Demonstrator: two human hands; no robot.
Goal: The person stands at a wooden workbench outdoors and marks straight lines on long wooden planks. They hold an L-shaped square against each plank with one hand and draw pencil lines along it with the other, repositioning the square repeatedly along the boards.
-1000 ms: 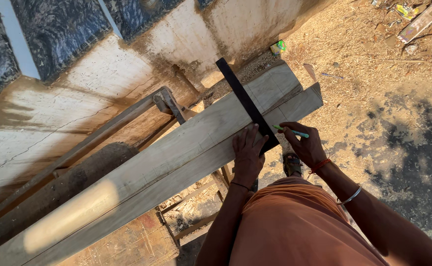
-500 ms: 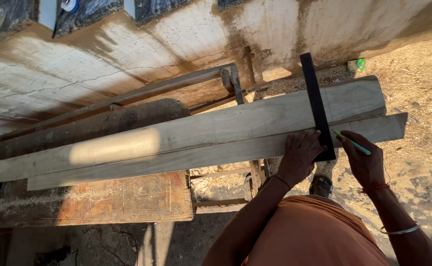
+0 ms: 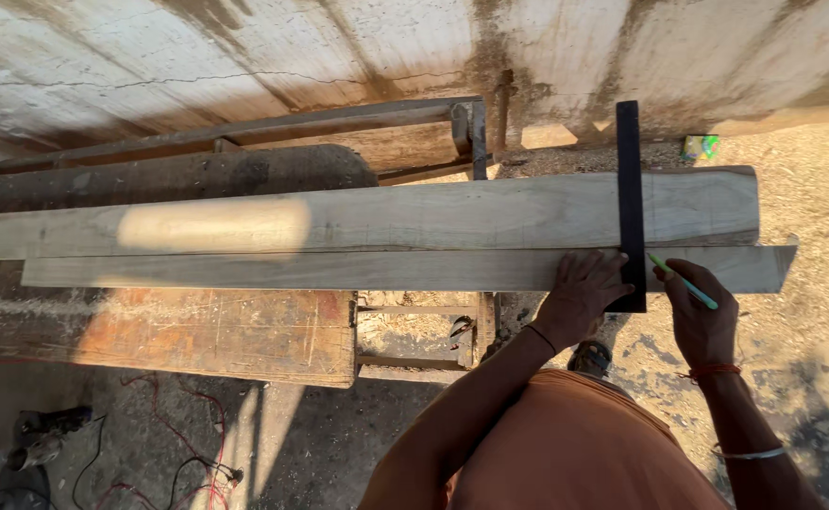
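Passage across the two planks (image 3: 386, 236) is barred near their right end by the black square (image 3: 630, 189), pinned by the left hand (image 3: 580, 293). The right hand (image 3: 702, 321) with a green pencil (image 3: 684, 280) occupies the near edge beside it. The planks' left stretch is unobstructed; a metal frame (image 3: 466, 132) crowds the far edge

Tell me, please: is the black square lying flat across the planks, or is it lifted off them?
Flat. The black square lies across both planks, and the left hand presses beside it.
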